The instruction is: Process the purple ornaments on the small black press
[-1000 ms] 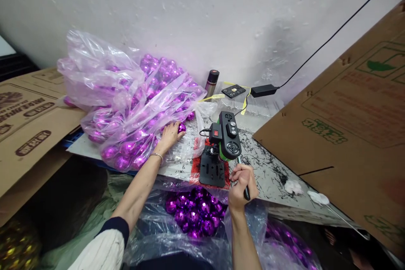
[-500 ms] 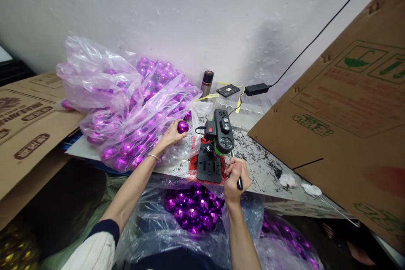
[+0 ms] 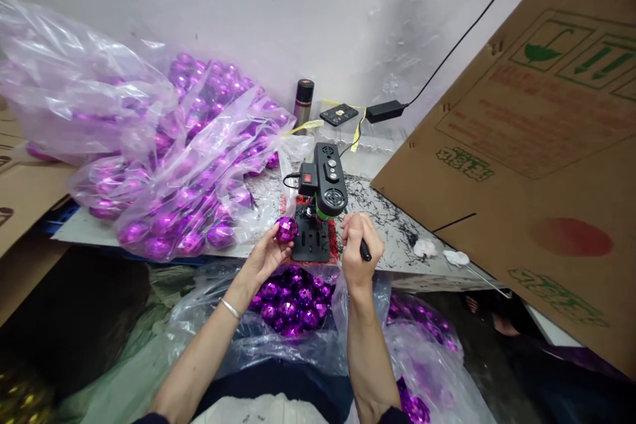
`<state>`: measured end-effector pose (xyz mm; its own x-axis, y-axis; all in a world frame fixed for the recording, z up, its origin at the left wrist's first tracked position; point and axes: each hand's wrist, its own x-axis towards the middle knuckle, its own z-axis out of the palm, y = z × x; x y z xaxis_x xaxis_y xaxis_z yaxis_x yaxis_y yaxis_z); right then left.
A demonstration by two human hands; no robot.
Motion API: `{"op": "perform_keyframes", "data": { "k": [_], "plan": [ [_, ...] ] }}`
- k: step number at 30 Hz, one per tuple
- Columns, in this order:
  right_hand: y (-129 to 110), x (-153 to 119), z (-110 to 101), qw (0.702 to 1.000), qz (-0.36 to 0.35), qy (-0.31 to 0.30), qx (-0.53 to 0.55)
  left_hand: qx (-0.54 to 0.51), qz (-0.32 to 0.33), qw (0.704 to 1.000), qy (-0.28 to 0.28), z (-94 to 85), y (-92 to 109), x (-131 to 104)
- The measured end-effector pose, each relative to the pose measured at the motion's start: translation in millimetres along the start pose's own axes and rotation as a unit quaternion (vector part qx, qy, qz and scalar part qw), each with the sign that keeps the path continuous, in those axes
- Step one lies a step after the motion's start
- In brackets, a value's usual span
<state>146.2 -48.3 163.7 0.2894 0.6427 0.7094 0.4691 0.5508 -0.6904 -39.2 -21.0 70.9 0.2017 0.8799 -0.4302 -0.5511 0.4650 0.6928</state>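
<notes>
A shiny purple faceted ball (image 3: 287, 230) is pinched in the fingers of my left hand (image 3: 265, 257), just left of the black base plate (image 3: 312, 250) of a small bench drill press (image 3: 330, 179). My right hand (image 3: 362, 245) is wrapped round the black-tipped lever handle (image 3: 366, 250) on the machine's right side. Between my arms, below the table edge, a clear plastic bag (image 3: 213, 305) holds many more purple balls (image 3: 293, 301). The drill's tip is mostly hidden under its black housing.
Big clear bags of purple balls (image 3: 189, 152) fill the table's left side. A flask (image 3: 303, 101), a phone (image 3: 338, 114) and a power adapter (image 3: 386, 110) lie along the wall. A large cardboard box (image 3: 521, 165) stands right; black shavings (image 3: 385, 212) litter the tabletop.
My left hand has brought the purple ball from beside the bags towards the machine's base plate. My right hand stays on the lever. The whole view has shifted.
</notes>
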Motion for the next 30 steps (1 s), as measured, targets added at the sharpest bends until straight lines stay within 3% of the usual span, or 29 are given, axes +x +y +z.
{"op": "perform_keyframes", "data": {
  "k": [4,8,14,22,26,30],
  "plan": [
    [-1,0,-2,1.0,-0.007,-0.005,0.004,0.059,0.004,0.998,0.023,10.9,-12,8],
    [-1,-2,-1,1.0,-0.014,-0.003,0.0,0.216,0.055,0.975,0.024,14.2,-22,19],
    [0,-4,-2,0.999,-0.034,-0.009,-0.014,0.463,0.183,0.867,-0.021,6.5,-29,29],
    [-1,-4,-3,0.998,-0.05,-0.005,-0.025,0.602,0.372,0.707,-0.006,0.5,-44,40],
    [-2,-6,-3,0.999,-0.044,-0.006,-0.029,0.614,0.427,0.663,0.013,-0.4,-57,51],
    [6,-18,0,0.998,-0.045,0.012,-0.031,0.614,0.445,0.652,0.012,-3.4,-64,56]
  ]
}}
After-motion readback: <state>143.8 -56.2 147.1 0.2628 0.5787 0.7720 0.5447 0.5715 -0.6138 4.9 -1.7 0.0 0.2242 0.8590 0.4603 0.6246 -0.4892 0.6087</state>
